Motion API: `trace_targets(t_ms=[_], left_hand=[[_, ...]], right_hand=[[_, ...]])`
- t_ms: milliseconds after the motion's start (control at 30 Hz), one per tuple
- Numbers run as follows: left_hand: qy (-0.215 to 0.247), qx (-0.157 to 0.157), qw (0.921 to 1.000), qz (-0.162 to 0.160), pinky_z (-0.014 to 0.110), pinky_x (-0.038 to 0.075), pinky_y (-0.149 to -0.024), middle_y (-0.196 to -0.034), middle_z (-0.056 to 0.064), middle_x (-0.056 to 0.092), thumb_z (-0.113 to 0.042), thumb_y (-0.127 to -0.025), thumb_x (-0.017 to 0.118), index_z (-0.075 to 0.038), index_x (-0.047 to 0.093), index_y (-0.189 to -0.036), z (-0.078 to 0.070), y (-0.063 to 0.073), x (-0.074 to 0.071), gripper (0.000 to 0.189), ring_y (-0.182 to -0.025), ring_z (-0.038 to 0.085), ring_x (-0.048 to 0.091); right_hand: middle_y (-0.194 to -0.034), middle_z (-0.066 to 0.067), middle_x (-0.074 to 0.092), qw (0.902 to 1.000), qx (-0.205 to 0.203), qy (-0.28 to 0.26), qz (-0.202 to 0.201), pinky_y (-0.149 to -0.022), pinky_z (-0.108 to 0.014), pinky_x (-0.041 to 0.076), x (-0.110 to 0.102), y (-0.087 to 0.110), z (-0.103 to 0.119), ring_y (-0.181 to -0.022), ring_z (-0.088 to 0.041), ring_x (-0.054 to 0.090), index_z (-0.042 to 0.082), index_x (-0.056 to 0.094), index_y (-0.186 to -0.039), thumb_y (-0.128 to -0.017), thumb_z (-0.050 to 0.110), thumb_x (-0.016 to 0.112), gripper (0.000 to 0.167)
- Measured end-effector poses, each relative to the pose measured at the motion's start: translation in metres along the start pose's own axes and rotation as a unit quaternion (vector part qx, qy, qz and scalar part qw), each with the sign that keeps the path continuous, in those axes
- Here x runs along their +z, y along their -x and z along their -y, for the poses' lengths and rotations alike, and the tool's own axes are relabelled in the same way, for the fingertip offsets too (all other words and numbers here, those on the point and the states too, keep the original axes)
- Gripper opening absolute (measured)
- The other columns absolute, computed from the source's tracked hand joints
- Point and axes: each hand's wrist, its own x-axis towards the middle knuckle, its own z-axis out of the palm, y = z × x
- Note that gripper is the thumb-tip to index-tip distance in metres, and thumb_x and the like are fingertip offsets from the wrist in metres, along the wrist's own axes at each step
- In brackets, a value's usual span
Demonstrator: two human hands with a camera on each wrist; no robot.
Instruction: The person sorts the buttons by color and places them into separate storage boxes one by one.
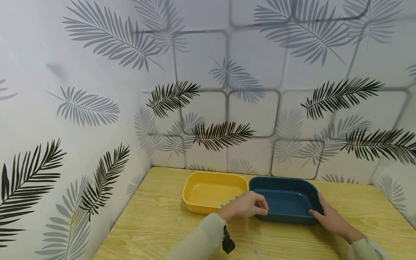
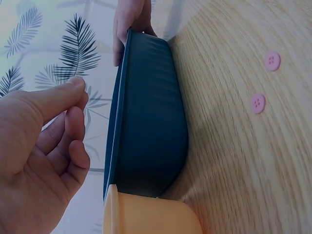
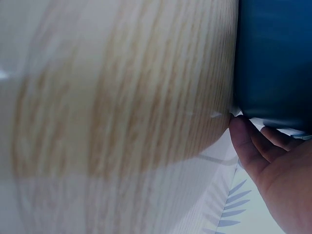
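Observation:
My left hand (image 1: 248, 205) hovers over the near left corner of a dark blue tray (image 1: 289, 219). Its fingers are curled, with the thumb tip against the index finger in the left wrist view; no object shows between them. With my right hand (image 1: 333, 218) I hold the blue tray at its right end, thumb by the near corner and fingers along the right side. A yellow tray (image 1: 208, 208) stands against the blue one's left end. Several small blue buttons (image 1: 230, 200) show inside it, partly behind my left hand.
Two pink buttons, a farther one (image 1: 251, 243) and a nearer one (image 1: 255, 251), lie on the wood-grain table (image 1: 156, 216) in front of the trays. A leaf-patterned wall (image 1: 208, 108) rises behind the table, and another borders its left side.

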Motion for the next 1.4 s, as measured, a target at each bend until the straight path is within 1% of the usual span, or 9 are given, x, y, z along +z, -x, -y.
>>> trace_targets(t_ms=[67,200,367,533,667,800,933,1233,1400], left_hand=[[0.013,-0.009,0.9998,-0.009,0.014,0.046,-0.062,-0.075,-0.015,0.061,-0.018,-0.089,0.067,-0.016,0.068,-0.085,0.001,-0.002,0.001,0.004,-0.068,-0.002,0.056],[0.073,-0.036,0.9963,-0.027,0.017,0.048,-0.064,-0.076,-0.013,0.062,-0.016,-0.089,0.067,-0.016,0.068,-0.085,0.004,-0.005,0.003,0.004,-0.069,0.0,0.057],[0.109,-0.046,0.9921,-0.043,0.018,0.049,-0.065,-0.077,-0.011,0.063,-0.013,-0.089,0.068,-0.017,0.068,-0.086,0.005,-0.009,0.005,0.005,-0.071,0.002,0.058],[0.115,-0.051,0.9907,-0.051,0.018,0.048,-0.064,-0.077,-0.011,0.062,-0.012,-0.089,0.067,-0.015,0.069,-0.088,0.008,-0.014,0.008,0.003,-0.07,0.002,0.057],[0.114,-0.059,0.9898,-0.061,0.019,0.048,-0.062,-0.076,-0.01,0.061,-0.013,-0.089,0.068,-0.017,0.068,-0.085,0.009,-0.016,0.01,0.005,-0.069,0.004,0.057],[0.116,-0.066,0.9879,-0.078,0.019,0.047,-0.061,-0.075,-0.01,0.06,-0.013,-0.088,0.068,-0.013,0.069,-0.088,0.008,-0.018,0.011,0.001,-0.067,0.005,0.056],[0.114,-0.072,0.9867,-0.09,0.019,0.047,-0.06,-0.075,-0.011,0.06,-0.014,-0.088,0.068,-0.009,0.071,-0.093,0.008,-0.02,0.012,0.007,-0.066,0.005,0.056],[0.104,-0.09,0.9865,-0.089,0.019,0.047,-0.061,-0.077,-0.013,0.06,-0.017,-0.089,0.067,-0.012,0.071,-0.094,0.01,-0.028,0.014,0.008,-0.068,0.005,0.057],[0.081,-0.089,0.9888,-0.088,0.019,0.047,-0.058,-0.075,-0.014,0.061,-0.017,-0.089,0.068,-0.013,0.071,-0.094,0.012,-0.034,0.016,0.007,-0.067,0.005,0.057]], right_hand=[[-0.142,-0.046,0.003,1.0,0.001,0.0,0.0,-0.097,-0.069,0.02,0.0,0.0,0.0,-0.126,-0.062,0.013,-0.012,-0.012,-0.143,-0.096,0.036,0.054,0.094],[-0.141,-0.046,0.003,1.0,0.0,0.001,0.001,-0.097,-0.069,0.021,-0.001,0.0,0.0,-0.126,-0.062,0.014,-0.013,-0.011,-0.143,-0.096,0.037,0.054,0.094],[-0.141,-0.046,0.004,1.0,-0.001,0.004,0.001,-0.097,-0.069,0.021,0.0,-0.001,-0.002,-0.125,-0.062,0.014,-0.013,-0.011,-0.143,-0.096,0.036,0.054,0.094],[-0.142,-0.045,0.003,1.0,0.002,0.002,0.0,-0.097,-0.069,0.02,0.001,-0.002,-0.004,-0.126,-0.061,0.014,-0.013,-0.01,-0.143,-0.096,0.037,0.053,0.094],[-0.142,-0.045,0.003,1.0,0.003,0.0,0.004,-0.097,-0.069,0.02,0.0,-0.001,-0.003,-0.126,-0.061,0.013,-0.013,-0.01,-0.143,-0.096,0.038,0.053,0.094],[-0.142,-0.045,0.002,1.0,0.003,-0.001,0.007,-0.097,-0.069,0.02,0.0,-0.001,-0.002,-0.126,-0.061,0.013,-0.013,-0.011,-0.143,-0.097,0.038,0.053,0.094],[-0.142,-0.046,0.002,1.0,0.003,0.004,0.007,-0.097,-0.068,0.021,-0.001,-0.001,-0.001,-0.126,-0.061,0.013,-0.013,-0.011,-0.143,-0.097,0.038,0.052,0.094],[-0.142,-0.046,0.002,1.0,0.003,0.005,0.006,-0.097,-0.069,0.021,-0.001,0.0,0.002,-0.126,-0.061,0.013,-0.013,-0.012,-0.142,-0.097,0.037,0.053,0.094],[-0.142,-0.045,0.002,1.0,0.001,0.002,0.004,-0.097,-0.069,0.021,-0.001,0.0,0.002,-0.126,-0.061,0.013,-0.013,-0.011,-0.143,-0.097,0.037,0.053,0.093]])
